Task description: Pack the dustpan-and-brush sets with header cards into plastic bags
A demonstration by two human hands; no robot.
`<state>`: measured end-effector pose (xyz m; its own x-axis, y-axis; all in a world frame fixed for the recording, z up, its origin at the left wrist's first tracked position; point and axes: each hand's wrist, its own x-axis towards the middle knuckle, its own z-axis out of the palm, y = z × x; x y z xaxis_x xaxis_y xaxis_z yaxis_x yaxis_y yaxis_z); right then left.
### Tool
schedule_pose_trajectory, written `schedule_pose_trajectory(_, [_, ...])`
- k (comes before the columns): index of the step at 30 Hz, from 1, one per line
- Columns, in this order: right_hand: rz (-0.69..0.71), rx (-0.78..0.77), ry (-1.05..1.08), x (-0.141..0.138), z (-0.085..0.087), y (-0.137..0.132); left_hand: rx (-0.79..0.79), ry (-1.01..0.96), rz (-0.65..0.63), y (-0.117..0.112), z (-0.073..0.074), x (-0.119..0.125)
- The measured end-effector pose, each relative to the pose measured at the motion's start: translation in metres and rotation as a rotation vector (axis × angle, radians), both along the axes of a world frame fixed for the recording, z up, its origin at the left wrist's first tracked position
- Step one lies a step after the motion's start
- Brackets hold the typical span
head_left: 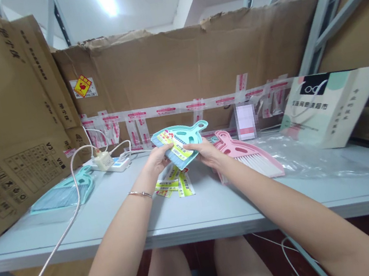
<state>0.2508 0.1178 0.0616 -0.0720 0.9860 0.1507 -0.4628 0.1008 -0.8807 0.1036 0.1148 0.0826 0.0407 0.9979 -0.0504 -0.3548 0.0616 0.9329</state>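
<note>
Both my hands hold a small teal dustpan-and-brush set (184,137) above the grey table, with a yellow-green label on its face. My left hand (158,159) grips its left edge, fingers closed, a thin bracelet on the wrist. My right hand (205,152) pinches the right side by the label. Below them lies a small pile of yellow-green labels (176,186) on the table (218,208).
A pink dustpan with a white brush (248,155) lies right of my hands. Another teal set (63,192) lies at the left. A white power strip (110,163) with a cable, clear plastic bags (309,158), a paper bag (329,107) and cardboard walls surround the table.
</note>
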Motion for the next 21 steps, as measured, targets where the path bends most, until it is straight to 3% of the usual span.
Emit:
schedule_pose_trajectory(11, [0.025,-0.015,-0.012,0.001,0.001,-0.001,-0.013,0.007,-0.045,0.002,0.002,-0.005])
schedule_pose_trajectory(21, [0.112,-0.033,0.027,-0.001,0.003,-0.006,0.019,0.007,0.025,0.015,0.0,-0.024])
